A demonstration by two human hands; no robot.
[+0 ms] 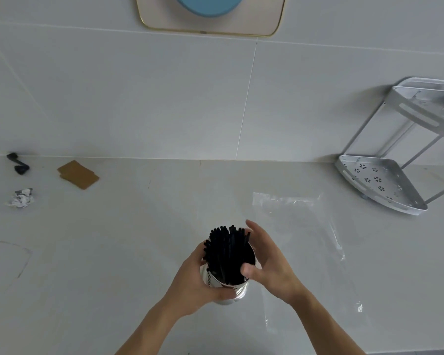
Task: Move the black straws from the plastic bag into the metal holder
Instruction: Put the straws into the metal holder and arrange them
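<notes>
The bundle of thin black straws (227,249) was seen standing in the shiny cylindrical metal holder (228,288), gripped by the left hand (198,285), the right hand's (267,262) grip apart beside it, the clear plastic bag (300,234) apparently emptied just right, so only tidying seemed needed.

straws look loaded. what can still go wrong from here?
1. The black straws lean and fan well above the metal holder; it may tip if the left hand lets go.
2. The right hand by the tips could knock some out.
3. The plastic bag lies beside the holder and could snag.
</notes>
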